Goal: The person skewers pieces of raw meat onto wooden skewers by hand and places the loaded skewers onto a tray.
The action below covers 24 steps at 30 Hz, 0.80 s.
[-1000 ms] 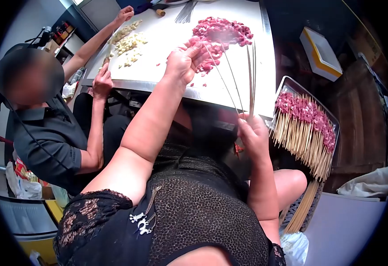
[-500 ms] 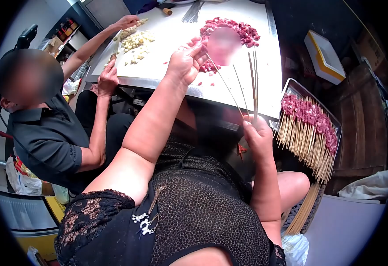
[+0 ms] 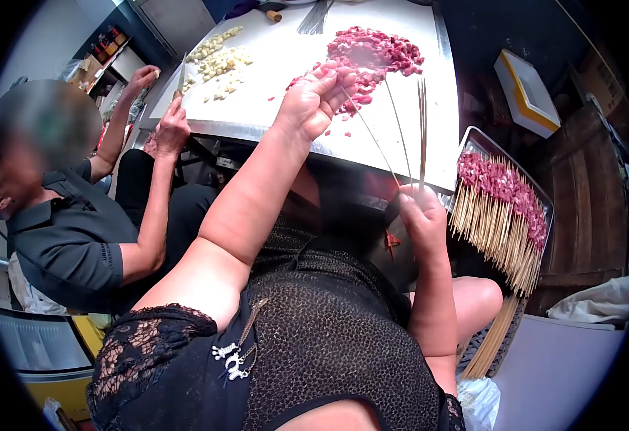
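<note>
My right hand (image 3: 424,219) is closed around the lower ends of several thin skewers (image 3: 423,129), which fan upward over the table edge. One slanting skewer (image 3: 375,140) runs up to my left hand (image 3: 311,104). The fingers of that hand are curled together at the skewer's tip, and what they pinch is hidden. Just beyond them lies a pile of raw red meat pieces (image 3: 401,54) on the white tabletop (image 3: 286,61). A few loose bits of meat (image 3: 347,134) rest near the front edge.
At left, a person in a dark shirt (image 3: 63,237) holds a knife (image 3: 183,75) by pale chopped pieces (image 3: 221,61). A metal tray (image 3: 550,215) of meat skewers (image 3: 505,187) stands right, above bare sticks (image 3: 494,341). Metal skewers (image 3: 316,18) lie at the table's back.
My left hand has shifted slightly right along with the skewer tip, and the skewers in my right hand moved slightly right. The co-worker's far hand has drawn back from the pale pieces.
</note>
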Each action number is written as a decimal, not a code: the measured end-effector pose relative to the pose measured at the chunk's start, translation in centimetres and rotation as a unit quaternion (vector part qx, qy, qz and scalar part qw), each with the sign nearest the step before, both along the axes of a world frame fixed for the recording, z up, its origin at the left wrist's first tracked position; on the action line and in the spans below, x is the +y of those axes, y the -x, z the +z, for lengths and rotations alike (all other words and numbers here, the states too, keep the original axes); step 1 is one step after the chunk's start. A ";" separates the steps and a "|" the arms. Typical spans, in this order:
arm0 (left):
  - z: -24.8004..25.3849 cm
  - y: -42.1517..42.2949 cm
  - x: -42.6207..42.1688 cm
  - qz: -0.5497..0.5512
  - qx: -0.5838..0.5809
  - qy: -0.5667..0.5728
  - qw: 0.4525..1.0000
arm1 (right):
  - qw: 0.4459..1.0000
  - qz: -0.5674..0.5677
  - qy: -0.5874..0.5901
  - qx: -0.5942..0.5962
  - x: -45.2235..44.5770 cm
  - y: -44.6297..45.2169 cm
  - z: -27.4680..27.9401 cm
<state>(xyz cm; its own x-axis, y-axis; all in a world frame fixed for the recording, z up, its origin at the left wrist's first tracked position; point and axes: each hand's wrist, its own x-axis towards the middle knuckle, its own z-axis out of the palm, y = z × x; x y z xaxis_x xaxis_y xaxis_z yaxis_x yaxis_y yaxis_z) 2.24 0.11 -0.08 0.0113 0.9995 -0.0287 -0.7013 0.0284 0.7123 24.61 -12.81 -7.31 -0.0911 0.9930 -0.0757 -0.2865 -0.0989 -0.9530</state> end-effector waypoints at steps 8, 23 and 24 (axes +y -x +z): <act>-0.3 0.1 -0.2 -0.018 0.020 -0.018 0.999 | 0.998 0.006 -0.019 -0.059 0.2 -0.9 -0.3; -0.9 -0.3 -1.1 -0.098 0.130 -0.009 0.987 | 0.991 -0.043 -0.095 -0.086 0.0 -0.5 -0.8; -0.8 -0.3 -1.3 -0.093 0.158 0.010 0.983 | 0.986 -0.063 -0.119 -0.094 -0.1 -0.5 -0.8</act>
